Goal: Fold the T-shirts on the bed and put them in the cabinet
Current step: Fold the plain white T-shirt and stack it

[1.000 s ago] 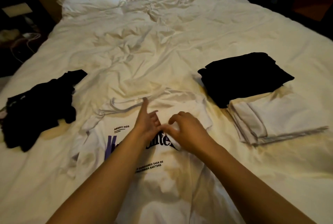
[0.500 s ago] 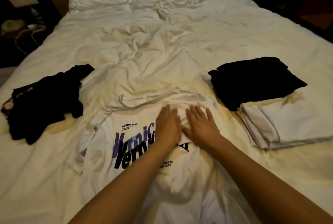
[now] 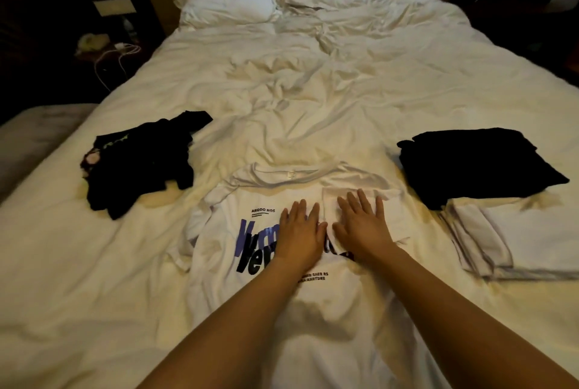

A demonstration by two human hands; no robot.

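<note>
A white T-shirt [image 3: 238, 288] with purple and black lettering lies spread on the bed in front of me, collar away from me. Its right sleeve is folded inward over the chest. My left hand [image 3: 299, 233] lies flat on the print with fingers straight. My right hand [image 3: 363, 226] presses flat on the folded-in sleeve beside it. A crumpled black T-shirt [image 3: 141, 160] lies to the left. To the right sit a folded black shirt [image 3: 476, 163] and a folded white shirt [image 3: 532, 238], the black one partly on the white one.
The white bed [image 3: 313, 91] is rumpled, with pillows [image 3: 238, 3] at the headboard. A dark nightstand with cables [image 3: 109, 53] stands at the far left. A grey surface [image 3: 31, 132] adjoins the bed's left edge.
My hands went from pinching the sleeve fabric to lying flat, then spread slightly apart on the shirt. The camera view lifted, showing more of the headboard.
</note>
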